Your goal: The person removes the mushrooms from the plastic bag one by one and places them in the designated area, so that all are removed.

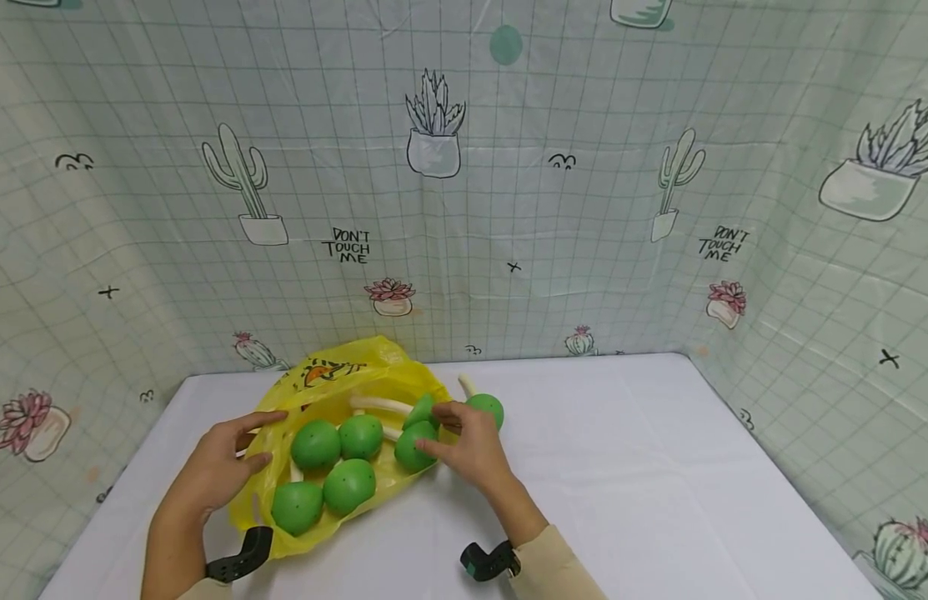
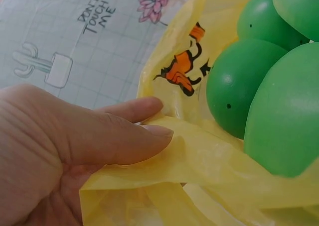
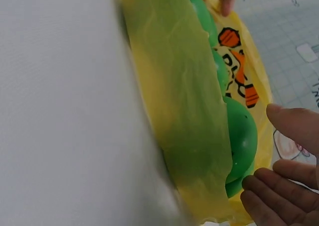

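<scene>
A yellow plastic bag point(image 1: 384, 358) lies on its side with its mouth towards me. Several green maracas point(image 1: 316, 445) with small dark dots and cream handles are inside it. My left hand point(image 1: 216, 467) pinches the bag's left rim between thumb and fingers; the left wrist view shows the thumb point(image 2: 134, 141) over the yellow film. At the right end of the mouth, my right hand point(image 1: 474, 442) has its thumb and fingers apart, holding nothing, close to a maraca point(image 1: 416, 447). Another maraca point(image 1: 490, 405) lies outside the bag, partly hidden behind that hand.
A white cloth covers the table point(image 1: 644, 475), extending to the right of the bag. Behind and at both sides hangs a gridded curtain point(image 1: 509, 208) printed with cacti. A dark wrist device point(image 1: 242, 557) sits close to the bag's lower left corner.
</scene>
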### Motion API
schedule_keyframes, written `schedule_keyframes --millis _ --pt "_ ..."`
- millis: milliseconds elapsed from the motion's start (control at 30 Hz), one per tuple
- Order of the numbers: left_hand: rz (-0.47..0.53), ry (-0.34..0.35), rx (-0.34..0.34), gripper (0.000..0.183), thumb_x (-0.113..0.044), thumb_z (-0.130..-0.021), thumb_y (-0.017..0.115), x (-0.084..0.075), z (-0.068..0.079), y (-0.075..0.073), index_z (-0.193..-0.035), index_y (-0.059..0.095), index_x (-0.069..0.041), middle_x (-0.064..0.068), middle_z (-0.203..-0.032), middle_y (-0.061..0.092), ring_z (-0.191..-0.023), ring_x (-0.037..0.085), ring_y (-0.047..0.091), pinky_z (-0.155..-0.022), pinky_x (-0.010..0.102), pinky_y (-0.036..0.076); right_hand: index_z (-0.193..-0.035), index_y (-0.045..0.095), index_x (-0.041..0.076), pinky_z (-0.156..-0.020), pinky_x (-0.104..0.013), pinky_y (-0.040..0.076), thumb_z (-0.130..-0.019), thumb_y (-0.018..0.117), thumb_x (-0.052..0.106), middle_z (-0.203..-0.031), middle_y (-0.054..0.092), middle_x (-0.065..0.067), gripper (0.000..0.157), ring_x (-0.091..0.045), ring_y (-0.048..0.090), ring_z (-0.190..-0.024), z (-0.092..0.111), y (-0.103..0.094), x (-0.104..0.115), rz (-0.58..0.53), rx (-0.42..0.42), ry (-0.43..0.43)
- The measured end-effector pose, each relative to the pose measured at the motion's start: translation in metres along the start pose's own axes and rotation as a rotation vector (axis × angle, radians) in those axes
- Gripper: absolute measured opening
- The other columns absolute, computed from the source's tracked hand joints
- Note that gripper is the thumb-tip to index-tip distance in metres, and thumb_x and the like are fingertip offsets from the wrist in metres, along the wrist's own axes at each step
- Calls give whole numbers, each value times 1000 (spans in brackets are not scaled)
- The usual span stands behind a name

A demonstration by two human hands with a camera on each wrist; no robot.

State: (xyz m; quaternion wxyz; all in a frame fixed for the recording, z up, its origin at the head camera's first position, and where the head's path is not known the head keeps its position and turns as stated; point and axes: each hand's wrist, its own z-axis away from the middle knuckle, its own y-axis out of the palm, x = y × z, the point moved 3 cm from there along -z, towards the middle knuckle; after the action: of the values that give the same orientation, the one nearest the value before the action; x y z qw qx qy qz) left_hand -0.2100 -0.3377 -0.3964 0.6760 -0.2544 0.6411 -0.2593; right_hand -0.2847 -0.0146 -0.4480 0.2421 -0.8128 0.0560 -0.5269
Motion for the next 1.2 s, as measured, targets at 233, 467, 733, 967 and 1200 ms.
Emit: schedule_keyframes --millis 233,467,733,967,1200 --pt "2 7 3 60 11 -96 64 0 0 0 -154 50 1 36 -161 34 -138 65 39 -108 71 41 -123 70 -6 -97 -41 60 -83 92 17 -121 74 -20 51 -35 72 -113 1 4 -3 59 -4 16" --pt "-6 -3 3 59 11 -96 63 -1 0 0 -153 50 1 36 -161 34 -138 65 38 -108 73 40 -122 70 -6 -97 -42 60 -82 92 19 -119 74 -20 51 -34 72 -112 1 6 -4 84 -6 31" --pt "-7 -8 -3 59 11 -97 63 -1 0 0 -153 50 1 37 -161 33 -138 65 39 -107 72 42 -120 71 -6 -95 -42 61 -81 94 19 -119 74 -20 52 -35 73 -110 2 8 -3 130 3 39" --pt "0 -5 -1 59 10 -97 63 0 0 0 -153 50 2 36 -161 34 -139 64 39 -108 71 42 -120 71 -7 -94 -45 61 -80 94 18 -118 74 -21 53 -37 73 -109 4 10 0 160 15 46" --pt "-12 16 -10 58 11 -96 63 2 1 0 -152 52 1 34 -159 39 -137 64 41 -107 72 43 -119 72 -7 -93 -44 61 -80 94 18 -118 74 -21 52 -36 73 -109 3 11 1 171 20 39"
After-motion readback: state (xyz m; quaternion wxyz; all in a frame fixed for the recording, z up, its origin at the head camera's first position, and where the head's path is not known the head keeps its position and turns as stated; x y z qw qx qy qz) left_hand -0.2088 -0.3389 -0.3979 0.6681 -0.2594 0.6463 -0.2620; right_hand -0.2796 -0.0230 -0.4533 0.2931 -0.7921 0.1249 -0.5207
